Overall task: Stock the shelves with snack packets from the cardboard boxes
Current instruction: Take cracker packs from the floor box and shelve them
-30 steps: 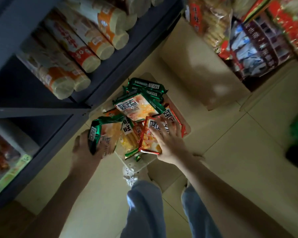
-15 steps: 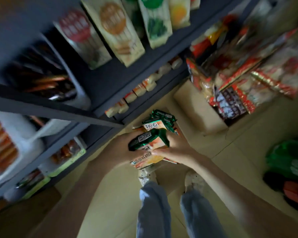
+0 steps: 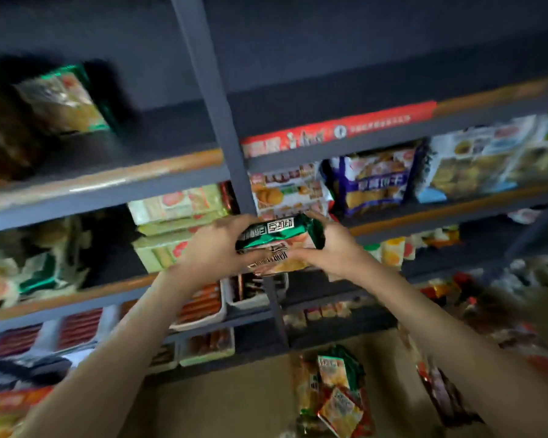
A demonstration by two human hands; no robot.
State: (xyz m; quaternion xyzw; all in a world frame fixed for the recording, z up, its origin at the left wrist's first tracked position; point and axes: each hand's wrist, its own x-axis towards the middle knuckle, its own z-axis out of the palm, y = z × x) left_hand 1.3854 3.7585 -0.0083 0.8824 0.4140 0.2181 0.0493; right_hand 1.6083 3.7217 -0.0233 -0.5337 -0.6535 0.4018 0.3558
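Note:
A small stack of snack packets (image 3: pixel 279 245), green-edged on top and orange-red beneath, is held at chest height in front of the dark shelving unit (image 3: pixel 215 115). My left hand (image 3: pixel 215 245) grips the stack's left side and my right hand (image 3: pixel 336 248) grips its right side and underside. On the floor below lies a pile of the same green and red packets (image 3: pixel 332 393) in a flat cardboard box, blurred.
Shelf boards hold cookie bags (image 3: pixel 377 181), pale green packets (image 3: pixel 178 222) and a green packet (image 3: pixel 64 99) on the upper left shelf. White trays of red snacks (image 3: pixel 200 308) fill the lower shelf. A box of mixed packets (image 3: pixel 450 390) stands at the right.
The view swung up from the floor to the shelves. Both hands gathered packets from the floor box and lifted the stack up in front of the middle shelves.

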